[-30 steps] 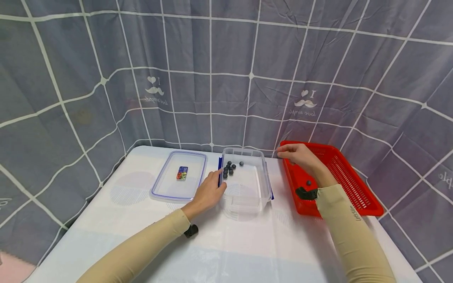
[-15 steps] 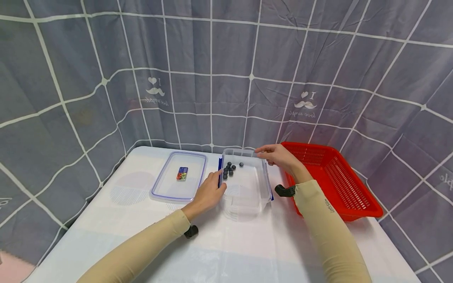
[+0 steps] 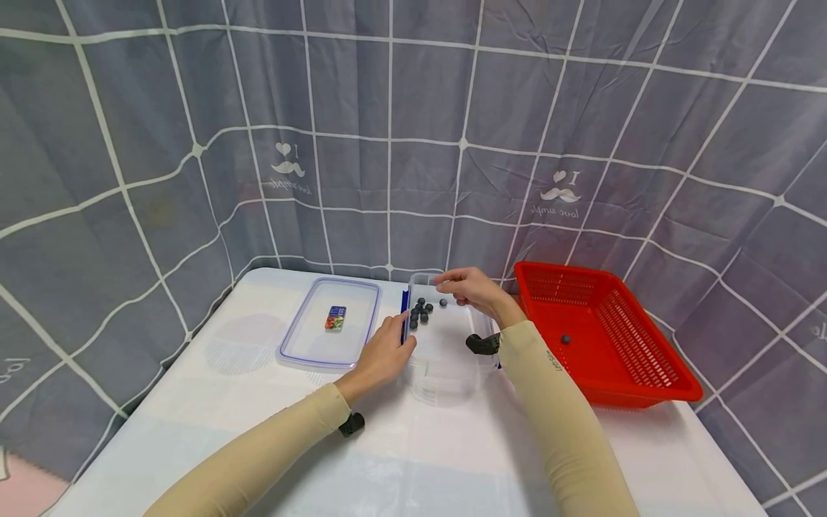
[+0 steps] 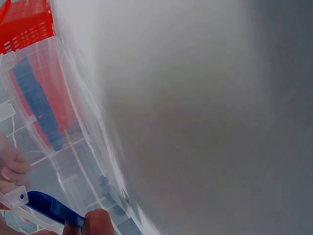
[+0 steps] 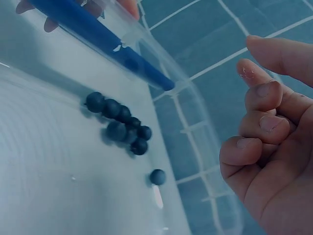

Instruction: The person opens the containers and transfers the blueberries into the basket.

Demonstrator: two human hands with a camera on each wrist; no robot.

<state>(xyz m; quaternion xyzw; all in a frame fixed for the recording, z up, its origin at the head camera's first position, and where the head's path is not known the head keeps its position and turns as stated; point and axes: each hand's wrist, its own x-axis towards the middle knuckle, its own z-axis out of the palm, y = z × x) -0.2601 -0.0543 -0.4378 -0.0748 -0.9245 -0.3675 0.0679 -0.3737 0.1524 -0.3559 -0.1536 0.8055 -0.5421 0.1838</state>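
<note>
Head view: a cluster of blueberries (image 3: 424, 317) lies in the clear plastic container (image 3: 449, 355), towards the 10 o'clock part of its floor, with a single blueberry (image 3: 443, 303) just apart from it, nearer 12 o'clock. The right hand (image 3: 478, 291) is above the container's far part; the cluster lies towards 8 o'clock from its fingertips, and the single berry near 6 o'clock. Right wrist view: the thumb and index finger extend with their tips close together, a narrow gap between them, while the other fingers (image 5: 264, 95) curl towards the palm; whether they hold anything there, I cannot tell. The left hand (image 3: 381, 352) is at the container's 9 o'clock wall, its fingers relaxed, touching the blue latch (image 4: 51, 206) rather than clenched.

At 3 o'clock from the container, the red perforated basket (image 3: 620, 395) stands on the white-covered surface (image 3: 413, 459) with one more blueberry (image 3: 566, 339) on its floor, towards its 9 o'clock side. At 9 o'clock, the clear lid (image 3: 313, 345) with a blue-lined rim lies flat, bearing a colourful label (image 3: 334, 318).
</note>
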